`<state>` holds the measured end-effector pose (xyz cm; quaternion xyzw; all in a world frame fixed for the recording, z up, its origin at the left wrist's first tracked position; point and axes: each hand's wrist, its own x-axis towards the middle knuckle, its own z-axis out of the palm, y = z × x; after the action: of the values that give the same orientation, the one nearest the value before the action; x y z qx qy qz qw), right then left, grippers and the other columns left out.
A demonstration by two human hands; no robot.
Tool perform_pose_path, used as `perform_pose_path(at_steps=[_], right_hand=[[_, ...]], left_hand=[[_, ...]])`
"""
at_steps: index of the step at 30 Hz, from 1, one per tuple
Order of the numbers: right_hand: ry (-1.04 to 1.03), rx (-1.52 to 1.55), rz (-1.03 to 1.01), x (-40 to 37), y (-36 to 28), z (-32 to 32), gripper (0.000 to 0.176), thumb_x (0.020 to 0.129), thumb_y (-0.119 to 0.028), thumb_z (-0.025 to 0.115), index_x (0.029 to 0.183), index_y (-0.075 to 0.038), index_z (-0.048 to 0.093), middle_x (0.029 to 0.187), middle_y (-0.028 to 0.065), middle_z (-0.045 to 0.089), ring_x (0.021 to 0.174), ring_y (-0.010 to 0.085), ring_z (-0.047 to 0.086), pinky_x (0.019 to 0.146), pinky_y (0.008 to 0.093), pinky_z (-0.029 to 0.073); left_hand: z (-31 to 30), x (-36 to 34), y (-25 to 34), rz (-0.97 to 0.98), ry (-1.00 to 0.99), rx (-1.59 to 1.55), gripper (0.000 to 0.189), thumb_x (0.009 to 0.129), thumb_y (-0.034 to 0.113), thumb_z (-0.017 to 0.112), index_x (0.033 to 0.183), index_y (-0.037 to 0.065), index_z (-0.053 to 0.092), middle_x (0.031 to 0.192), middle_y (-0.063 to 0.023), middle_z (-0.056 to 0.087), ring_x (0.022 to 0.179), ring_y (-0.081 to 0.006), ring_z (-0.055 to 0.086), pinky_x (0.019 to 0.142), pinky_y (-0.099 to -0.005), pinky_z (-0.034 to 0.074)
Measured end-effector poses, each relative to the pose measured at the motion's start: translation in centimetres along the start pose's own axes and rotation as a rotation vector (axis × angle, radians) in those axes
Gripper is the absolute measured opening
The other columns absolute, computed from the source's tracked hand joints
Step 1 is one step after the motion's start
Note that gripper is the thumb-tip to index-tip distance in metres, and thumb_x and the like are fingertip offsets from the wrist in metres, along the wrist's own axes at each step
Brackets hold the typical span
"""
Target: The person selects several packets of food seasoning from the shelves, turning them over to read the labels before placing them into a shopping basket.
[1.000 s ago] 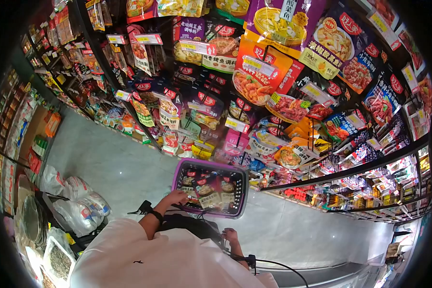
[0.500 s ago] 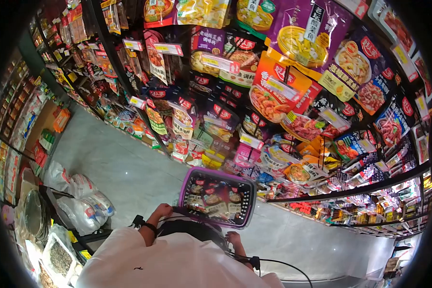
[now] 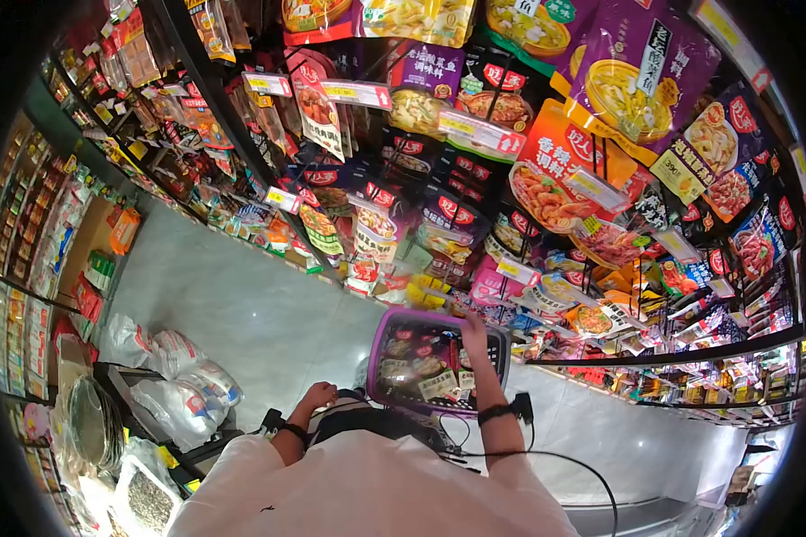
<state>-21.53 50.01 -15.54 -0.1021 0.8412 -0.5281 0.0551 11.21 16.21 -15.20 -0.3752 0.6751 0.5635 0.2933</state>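
A purple-rimmed shopping basket (image 3: 375, 358) with dark perforated sides stands in front of my body, several dark seasoning packets (image 3: 421, 367) lying in it. My right hand (image 3: 474, 333) is stretched out above the basket's right part, near its far rim. Its fingers are small and blurred, and I cannot make out anything in them. At the basket's left, close to my waist, my left hand (image 3: 321, 395) hangs with its fingers curled in and nothing visible in them. Beyond the basket, a yellow packet (image 3: 427, 291) and a pink packet (image 3: 493, 282) hang low on the rack.
Hanging seasoning pouches, among them an orange pouch (image 3: 551, 170) and a purple pouch (image 3: 631, 76), fill the rack ahead. Price tags (image 3: 479, 132) jut out on hooks. White plastic bags (image 3: 192, 385) lie on the grey floor (image 3: 269, 309) at left. A black cable (image 3: 591, 474) runs from my right wrist.
My right hand has moved from beside my waist forward over the basket. My left hand has shifted slightly away from the basket's near rim. The view has shifted, so the scene sits further right.
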Motion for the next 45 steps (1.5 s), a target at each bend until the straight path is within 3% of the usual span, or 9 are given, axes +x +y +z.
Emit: perform_pose_path(at_steps=[4,10,13,14,19,24,28,38,45], right_hand=[[0.151,0.089,0.127,6.2,-12.0,0.3,0.059,0.081,-0.009,0.058,0.133,0.006,0.033,0.130,0.0196,0.045,0.121,0.0266,0.043,0.099,0.0328,0.034],[0.306,0.141,-0.070,12.0,-17.9,1.1,0.070,0.078,-0.008,0.062,0.136,0.005,0.027,0.131,0.0214,0.041,0.114,0.0291,0.047,0.094,0.0350,0.038],[0.377,0.221,-0.126,15.2,-14.2,2.7,0.071,0.078,-0.010,0.062,0.137,0.005,0.024,0.126,0.0212,0.045,0.106,0.0284,0.050,0.089,0.0355,0.041],[0.444,0.242,-0.121,15.6,-14.5,3.2,0.061,0.078,-0.013,0.063,0.131,0.003,0.036,0.121,0.0205,0.047,0.101,0.0276,0.051,0.085,0.0351,0.042],[0.310,0.216,0.025,16.2,-13.3,3.4,0.035,0.077,-0.014,0.067,0.106,0.001,0.055,0.111,0.0140,0.054,0.096,0.0218,0.056,0.081,0.0321,0.044],[0.188,0.484,0.026,15.7,-15.3,4.7,0.032,0.076,-0.010,0.069,0.105,-0.002,0.055,0.097,0.0038,0.061,0.087,0.0148,0.057,0.078,0.0291,0.044],[0.211,0.535,0.074,15.1,-16.3,5.6,0.031,0.076,-0.015,0.072,0.100,0.000,0.060,0.096,0.0034,0.063,0.090,0.0141,0.057,0.082,0.0274,0.044],[0.260,0.307,0.362,13.7,-14.6,5.0,0.028,0.083,-0.028,0.066,0.092,-0.002,0.066,0.080,-0.0023,0.060,0.073,0.0070,0.050,0.066,0.0258,0.041],[0.198,0.231,0.256,10.2,-16.2,2.5,0.025,0.086,-0.029,0.062,0.080,-0.005,0.065,0.070,-0.0061,0.055,0.067,0.0044,0.046,0.061,0.0246,0.039]], left_hand=[[-1.8,1.1,-1.8,-0.038,-0.018,-0.047,0.033,0.082,0.031,0.050,0.090,0.001,0.061,0.076,-0.0077,0.065,0.066,-0.0168,0.062,0.055,-0.0297,0.049],[-4.4,1.4,-2.5,-0.047,-0.009,-0.064,0.033,0.082,0.032,0.052,0.093,0.002,0.061,0.081,-0.0086,0.066,0.069,-0.0176,0.063,0.058,-0.0305,0.049],[-5.8,1.8,-3.4,-0.075,-0.024,-0.101,0.033,0.083,0.032,0.052,0.095,0.003,0.061,0.082,-0.0081,0.066,0.071,-0.0172,0.063,0.059,-0.0308,0.050],[-6.2,1.7,-3.5,-0.088,-0.017,-0.102,0.033,0.083,0.032,0.052,0.097,0.003,0.060,0.083,-0.0076,0.066,0.072,-0.0170,0.063,0.060,-0.0313,0.050],[-8.5,2.0,-3.7,-0.082,-0.021,-0.129,0.031,0.083,0.029,0.053,0.098,0.004,0.061,0.082,-0.0068,0.066,0.071,-0.0172,0.063,0.059,-0.0311,0.049],[-10.5,3.2,-4.0,-0.034,-0.056,-0.118,0.031,0.084,0.026,0.053,0.102,0.002,0.060,0.085,-0.0101,0.067,0.072,-0.0191,0.064,0.061,-0.0322,0.051],[-12.0,4.0,-3.6,-0.009,-0.062,-0.101,0.032,0.084,0.025,0.053,0.103,0.000,0.059,0.087,-0.0125,0.067,0.072,-0.0207,0.065,0.060,-0.0327,0.051],[-13.1,6.6,-1.8,-0.099,-0.156,-0.071,0.031,0.083,0.026,0.054,0.101,0.001,0.058,0.084,-0.0112,0.065,0.066,-0.0198,0.062,0.053,-0.0318,0.049],[-13.4,9.4,0.6,-0.044,-0.264,0.029,0.032,0.085,0.025,0.051,0.103,-0.001,0.058,0.086,-0.0124,0.065,0.070,-0.0217,0.063,0.052,-0.0331,0.050]])
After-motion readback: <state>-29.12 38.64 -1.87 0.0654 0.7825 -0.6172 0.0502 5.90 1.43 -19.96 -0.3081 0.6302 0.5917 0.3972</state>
